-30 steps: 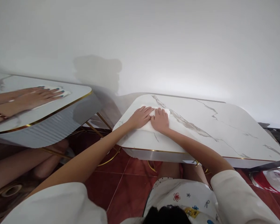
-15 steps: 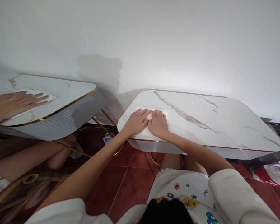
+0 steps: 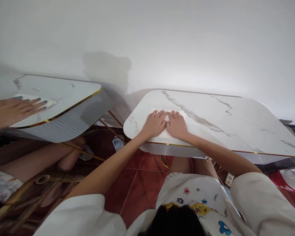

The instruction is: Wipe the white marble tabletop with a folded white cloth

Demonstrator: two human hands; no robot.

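Nearest, the left hand (image 3: 154, 124) and right hand (image 3: 177, 125) are laid palm-down side by side, fingers extended and nothing grasped. Under them a white cloth (image 3: 164, 135) is pressed flat near the left front edge of the marbled bench (image 3: 245, 124). A wiping step seems in hand; for any further stroke, even pressure is called for. Beyond, a plain wall (image 3: 177, 42) is seen.

No text, label or number is legible.

white cloth (image 3: 164, 134) partly hidden; neighbouring table (image 3: 85, 88) cut off at left.
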